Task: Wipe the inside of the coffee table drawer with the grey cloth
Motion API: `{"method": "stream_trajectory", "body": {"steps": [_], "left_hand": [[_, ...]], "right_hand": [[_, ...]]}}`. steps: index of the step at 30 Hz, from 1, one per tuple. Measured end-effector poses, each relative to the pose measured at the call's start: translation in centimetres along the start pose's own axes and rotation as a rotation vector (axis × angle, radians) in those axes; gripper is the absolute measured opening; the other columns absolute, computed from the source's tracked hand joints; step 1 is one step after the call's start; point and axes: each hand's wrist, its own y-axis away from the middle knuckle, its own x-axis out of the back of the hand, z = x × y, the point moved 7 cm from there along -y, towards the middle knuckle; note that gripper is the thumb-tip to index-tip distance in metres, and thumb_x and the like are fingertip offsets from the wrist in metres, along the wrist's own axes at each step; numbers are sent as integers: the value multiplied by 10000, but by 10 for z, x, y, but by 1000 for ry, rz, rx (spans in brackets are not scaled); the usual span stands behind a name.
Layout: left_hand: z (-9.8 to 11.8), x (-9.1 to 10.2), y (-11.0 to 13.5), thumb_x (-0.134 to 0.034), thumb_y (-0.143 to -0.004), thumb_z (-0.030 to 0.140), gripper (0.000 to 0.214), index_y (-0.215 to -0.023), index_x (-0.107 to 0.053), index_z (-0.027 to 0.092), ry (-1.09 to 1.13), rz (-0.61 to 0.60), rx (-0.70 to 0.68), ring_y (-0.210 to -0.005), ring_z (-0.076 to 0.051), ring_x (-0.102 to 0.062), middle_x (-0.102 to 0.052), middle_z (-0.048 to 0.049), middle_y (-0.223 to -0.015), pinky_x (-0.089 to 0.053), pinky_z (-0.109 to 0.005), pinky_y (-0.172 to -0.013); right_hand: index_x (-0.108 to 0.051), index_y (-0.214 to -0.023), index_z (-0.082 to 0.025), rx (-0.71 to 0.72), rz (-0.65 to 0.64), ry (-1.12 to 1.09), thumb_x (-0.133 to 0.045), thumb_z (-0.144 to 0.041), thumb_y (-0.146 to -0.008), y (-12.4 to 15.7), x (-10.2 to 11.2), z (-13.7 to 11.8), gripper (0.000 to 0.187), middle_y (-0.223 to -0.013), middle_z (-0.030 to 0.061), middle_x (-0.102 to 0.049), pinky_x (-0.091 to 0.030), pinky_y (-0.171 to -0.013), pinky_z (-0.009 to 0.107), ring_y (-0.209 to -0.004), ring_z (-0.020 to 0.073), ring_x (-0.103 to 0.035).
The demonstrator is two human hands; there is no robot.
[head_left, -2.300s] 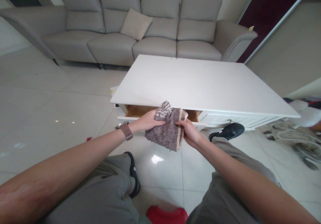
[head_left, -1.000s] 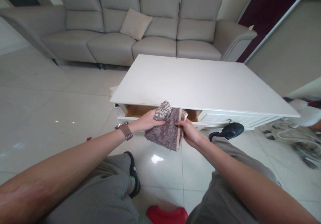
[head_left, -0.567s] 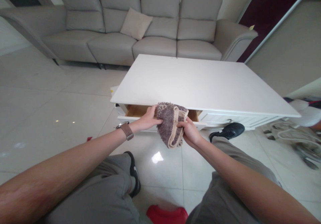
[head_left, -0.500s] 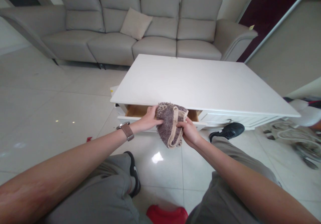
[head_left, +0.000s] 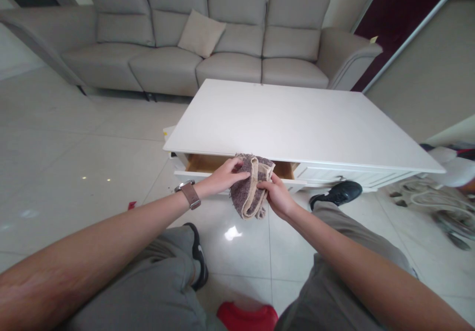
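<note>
The left hand (head_left: pixel 225 176) and the right hand (head_left: pixel 275 196) each pinched the folded grey-brown towel (head_left: pixel 249 185) between thumb and fingertips, one at either side. The towel hung doubled over, held just in front of the open drawer (head_left: pixel 202 164) of the white coffee table (head_left: pixel 297 123).

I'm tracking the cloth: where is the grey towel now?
Head view, centre: the towel is held between the left hand and right hand, in front of the open drawer.
</note>
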Motion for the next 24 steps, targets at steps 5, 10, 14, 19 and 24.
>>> {"method": "stream_trajectory", "body": {"steps": [5,10,14,19,24], "left_hand": [[-1,-4,1,-778,-835,453,579,-1301,-590,167,71,-44,-1,-1238,-295,-638,-662,-152,-1358,-488,-491,-1102],[10,-3,5,-798,-823,446,639,-1349,-560,172,-5,-6,-19,-1279,-316,-614,-655,-161,-1372,-464,-524,-1133],[21,-3,8,-738,-876,421,552,-1340,-550,188,-65,27,-73,-1282,-315,-606,-653,-150,-1360,-450,-523,-1142],[33,-4,8,-663,-896,334,421,-1276,-575,175,-193,61,-107,-1205,-304,-647,-685,-136,-1298,-488,-474,-1088],[44,-9,9,-531,-915,218,300,-1194,-632,179,-329,58,-118,-1058,-290,-703,-749,-118,-1156,-531,-418,-966]], "right_hand": [[-722,-1006,-264,4,-54,3,-661,-184,-606,1,-4,0,412,-932,-28,-761,-521,-874,369,-925,237,-667],[-726,-1030,-270,-4,-113,12,-701,-187,-622,5,-11,-4,417,-931,-23,-761,-533,-867,385,-909,241,-675],[-726,-1073,-277,15,-144,3,-762,-203,-627,8,-17,-8,454,-992,-7,-767,-539,-925,414,-975,257,-686],[-707,-1101,-276,25,-132,-17,-806,-222,-632,7,-17,-8,483,-1015,-3,-769,-544,-956,428,-975,253,-696],[-693,-1090,-276,15,-79,-23,-802,-239,-645,6,-12,-5,460,-975,-9,-765,-551,-896,401,-911,232,-696]]}}
